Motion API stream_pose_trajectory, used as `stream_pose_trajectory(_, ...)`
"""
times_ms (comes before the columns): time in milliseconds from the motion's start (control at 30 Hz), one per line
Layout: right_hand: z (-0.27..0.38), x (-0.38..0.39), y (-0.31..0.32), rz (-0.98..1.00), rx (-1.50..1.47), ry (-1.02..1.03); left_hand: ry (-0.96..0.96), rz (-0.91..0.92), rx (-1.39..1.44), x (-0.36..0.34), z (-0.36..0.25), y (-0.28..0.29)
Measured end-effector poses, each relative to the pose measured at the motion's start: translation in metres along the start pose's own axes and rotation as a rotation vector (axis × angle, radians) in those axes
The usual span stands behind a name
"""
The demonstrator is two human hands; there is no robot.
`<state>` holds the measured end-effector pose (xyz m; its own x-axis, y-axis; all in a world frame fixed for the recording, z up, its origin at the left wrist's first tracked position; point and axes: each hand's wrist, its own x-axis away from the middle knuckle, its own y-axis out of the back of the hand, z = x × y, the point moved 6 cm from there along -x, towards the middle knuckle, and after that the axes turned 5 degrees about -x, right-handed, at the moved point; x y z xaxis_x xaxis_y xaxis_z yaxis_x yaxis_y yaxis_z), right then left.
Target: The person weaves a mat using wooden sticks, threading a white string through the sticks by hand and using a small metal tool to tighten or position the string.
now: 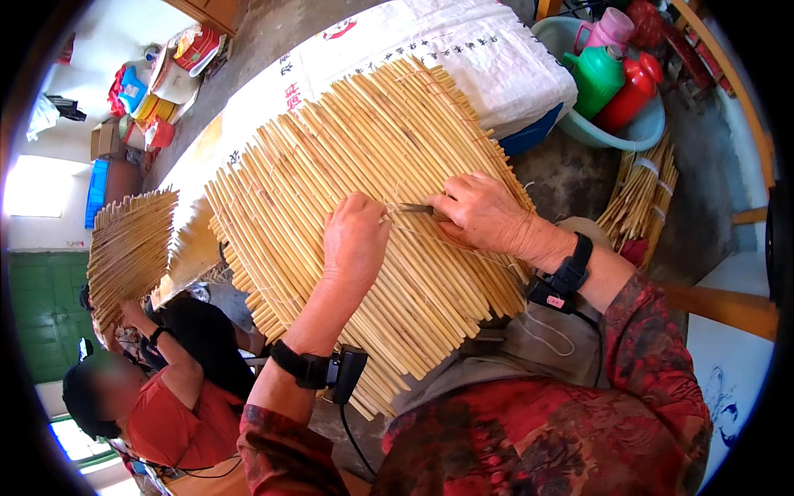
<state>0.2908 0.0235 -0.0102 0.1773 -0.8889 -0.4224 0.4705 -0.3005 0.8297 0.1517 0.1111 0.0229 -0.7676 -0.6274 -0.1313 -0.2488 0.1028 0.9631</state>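
A mat of straight yellow reed stalks [289,174], tied in rows with pale string, lies across my lap and the edge of a cloth-covered table. My left hand [357,236] rests on its middle, fingers pinched on a thin string [387,217] by the knot row. From the right, my right hand [488,213] is closed around scissors [415,208]. Their narrow metal blades point left, close to the string and my left fingertips. The handles are mostly hidden in my palm.
A white printed cloth [480,37] covers the table beyond. At far right a pale blue basin [637,140] holds flasks, with a bundle of stalks [645,190] below it. To the left, a person in red [178,422] handles another reed mat [128,248]. Cables hang from my wrist cameras.
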Motion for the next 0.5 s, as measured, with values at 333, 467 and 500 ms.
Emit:
stream_pose_trajectory(333,0.001,0.000,-0.002,-0.082,-0.072,0.004,-0.091,-0.004,-0.222,-0.011,-0.004,-0.016)
stream_pose_trajectory(467,0.000,-0.001,-0.004,-0.001,-0.104,-0.013,-0.129,0.035,-0.242,-0.012,-0.002,-0.020)
stream_pose_trajectory(500,0.001,0.000,-0.004,-0.026,-0.091,-0.008,-0.142,0.049,-0.247,-0.013,0.000,-0.020)
